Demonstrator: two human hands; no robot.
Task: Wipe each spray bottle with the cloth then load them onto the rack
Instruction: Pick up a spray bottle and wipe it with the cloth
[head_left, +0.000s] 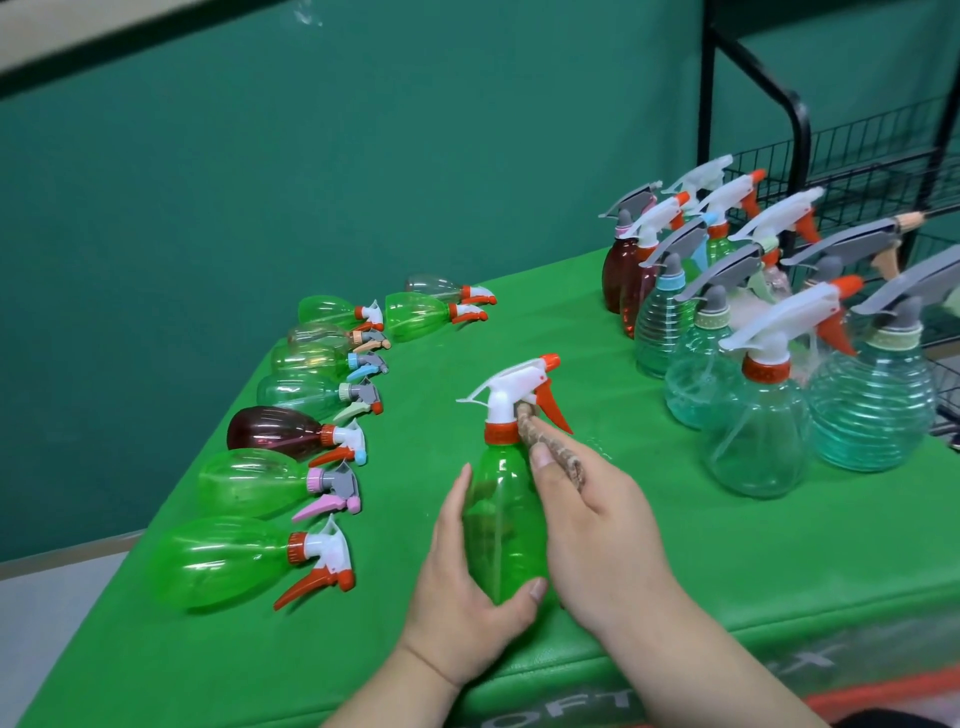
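Head view: the left hand (467, 587) has its fingers (457, 499) wrapped round a translucent green plastic spray bottle (501, 519) with a white-and-orange trigger, at the middle of the green worktop (675, 545). The right hand (597, 525) pinches a rolled brown patterned cloth (550, 447) against the bottle's neck. A black wire rack (857, 156) stands far right.

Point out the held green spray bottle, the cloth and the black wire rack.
Green transparent plastic spray bottle (501, 525): head view, middle of its body.
Brown patterned rolled cloth (569, 467): head view, its lower stretch.
Black metal wire rack (805, 140): head view, its curved upright tube.
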